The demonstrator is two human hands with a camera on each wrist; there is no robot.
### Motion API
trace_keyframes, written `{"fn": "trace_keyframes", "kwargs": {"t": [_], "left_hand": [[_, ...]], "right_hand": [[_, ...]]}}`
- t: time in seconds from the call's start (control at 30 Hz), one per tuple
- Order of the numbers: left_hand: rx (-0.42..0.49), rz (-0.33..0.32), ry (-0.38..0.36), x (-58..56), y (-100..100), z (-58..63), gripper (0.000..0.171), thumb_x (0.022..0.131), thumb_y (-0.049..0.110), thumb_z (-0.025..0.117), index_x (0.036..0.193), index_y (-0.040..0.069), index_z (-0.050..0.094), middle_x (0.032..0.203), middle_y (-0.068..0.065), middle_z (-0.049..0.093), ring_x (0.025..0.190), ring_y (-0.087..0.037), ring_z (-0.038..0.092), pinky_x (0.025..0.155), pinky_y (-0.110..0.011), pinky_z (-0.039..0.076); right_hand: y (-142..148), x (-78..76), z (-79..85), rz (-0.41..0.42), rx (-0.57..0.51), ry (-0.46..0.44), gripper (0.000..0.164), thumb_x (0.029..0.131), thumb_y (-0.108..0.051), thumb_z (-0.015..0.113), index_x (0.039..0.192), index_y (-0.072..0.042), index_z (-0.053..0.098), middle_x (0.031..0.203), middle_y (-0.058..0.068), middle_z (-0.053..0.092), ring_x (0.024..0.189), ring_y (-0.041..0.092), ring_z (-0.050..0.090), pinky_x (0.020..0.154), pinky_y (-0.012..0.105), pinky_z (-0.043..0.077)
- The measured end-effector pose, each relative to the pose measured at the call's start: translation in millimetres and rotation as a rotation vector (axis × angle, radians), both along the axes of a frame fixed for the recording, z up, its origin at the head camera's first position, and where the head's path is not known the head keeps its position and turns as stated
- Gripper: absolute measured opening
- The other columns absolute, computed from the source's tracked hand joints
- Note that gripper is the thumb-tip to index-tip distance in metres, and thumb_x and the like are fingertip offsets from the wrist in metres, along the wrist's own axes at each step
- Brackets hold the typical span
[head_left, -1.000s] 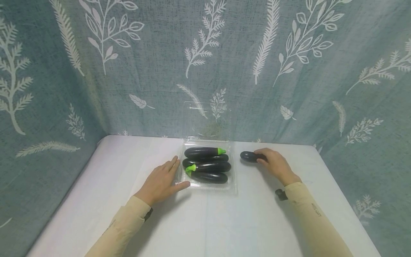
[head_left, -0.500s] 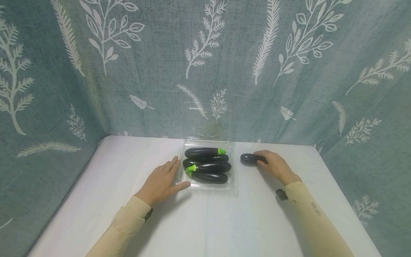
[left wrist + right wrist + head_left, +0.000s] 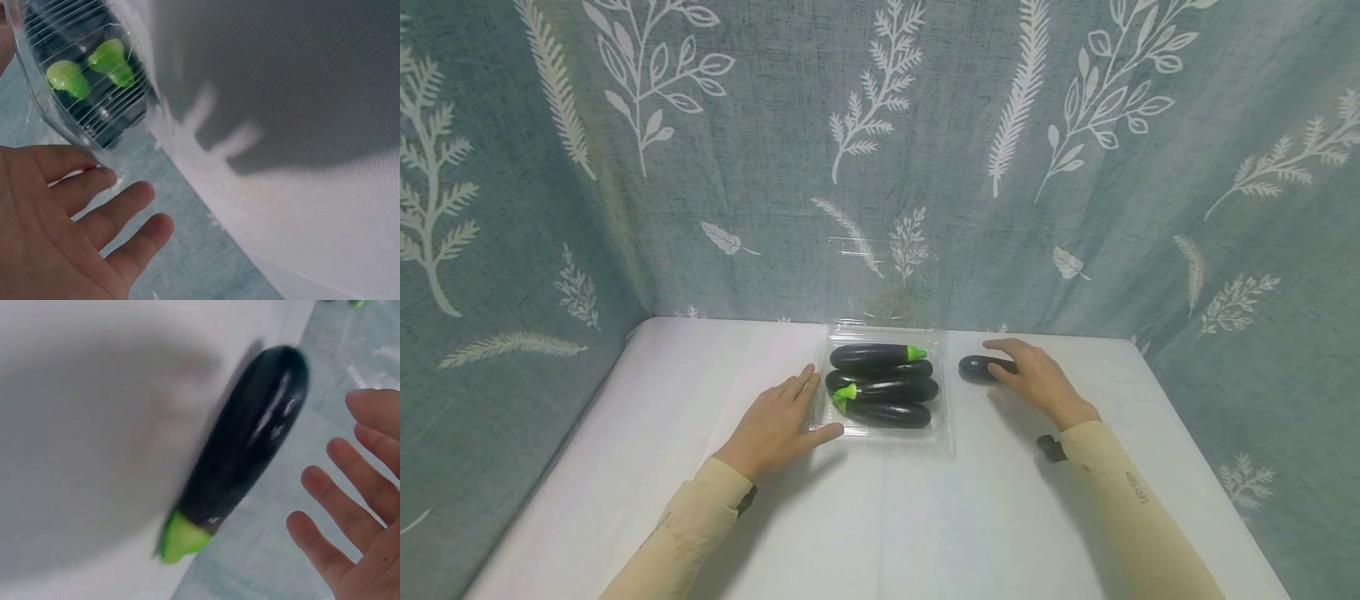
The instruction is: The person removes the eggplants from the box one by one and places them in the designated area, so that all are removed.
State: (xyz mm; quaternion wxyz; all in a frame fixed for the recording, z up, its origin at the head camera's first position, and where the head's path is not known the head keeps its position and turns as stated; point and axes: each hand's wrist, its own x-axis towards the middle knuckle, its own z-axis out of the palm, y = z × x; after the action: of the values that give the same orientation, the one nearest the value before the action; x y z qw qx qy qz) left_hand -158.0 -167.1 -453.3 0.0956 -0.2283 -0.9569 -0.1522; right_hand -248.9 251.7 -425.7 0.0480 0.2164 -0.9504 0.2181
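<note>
A dark purple eggplant (image 3: 976, 368) with a green cap (image 3: 184, 539) lies on the white table, right of the clear plastic box. Over it my right hand (image 3: 1037, 379) hovers with spread fingers; in the right wrist view a gap shows between fingertips (image 3: 315, 478) and eggplant. Several more eggplants (image 3: 895, 389) lie side by side in the box (image 3: 946, 433), whose lid (image 3: 883, 287) stands raised at the back. My left hand (image 3: 775, 425) rests at the box's left side with straight fingers (image 3: 134, 237), thumb near the front left corner.
The white table (image 3: 925, 525) stretches in front of the box and to both sides. A grey-green curtain (image 3: 760, 167) with white leaf prints hangs behind the table and along its sides.
My right hand has loosened from the eggplant: its fingers have lifted and spread, and the hand sits slightly further left. The eggplant, the box and my left hand look unmoved.
</note>
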Motion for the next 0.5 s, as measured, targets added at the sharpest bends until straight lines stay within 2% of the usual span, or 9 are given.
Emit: {"fn": "trace_keyframes", "kwargs": {"t": [0.23,0.5], "left_hand": [[-0.006,0.006,-0.013,0.2,-0.9,-0.8,0.091,0.093,0.06,0.062,0.148,-0.011,0.043,0.153,-0.026,0.042,0.135,-0.043,0.048,0.109,-0.054,0.041],[-0.008,0.015,-0.025,-0.7,-0.7,-2.5,0.092,0.094,0.063,0.06,0.148,-0.01,0.043,0.155,-0.025,0.041,0.136,-0.042,0.047,0.11,-0.054,0.04]], "right_hand": [[-29.3,8.8,12.0,0.045,-0.054,0.042,0.047,0.099,-0.024,0.067,0.143,-0.011,0.057,0.143,0.01,0.059,0.135,0.033,0.051,0.113,0.05,0.039],[-59.5,16.6,13.8,0.169,-0.073,0.16,0.05,0.098,-0.021,0.07,0.144,-0.007,0.056,0.14,0.011,0.061,0.127,0.029,0.058,0.107,0.046,0.046]]}}
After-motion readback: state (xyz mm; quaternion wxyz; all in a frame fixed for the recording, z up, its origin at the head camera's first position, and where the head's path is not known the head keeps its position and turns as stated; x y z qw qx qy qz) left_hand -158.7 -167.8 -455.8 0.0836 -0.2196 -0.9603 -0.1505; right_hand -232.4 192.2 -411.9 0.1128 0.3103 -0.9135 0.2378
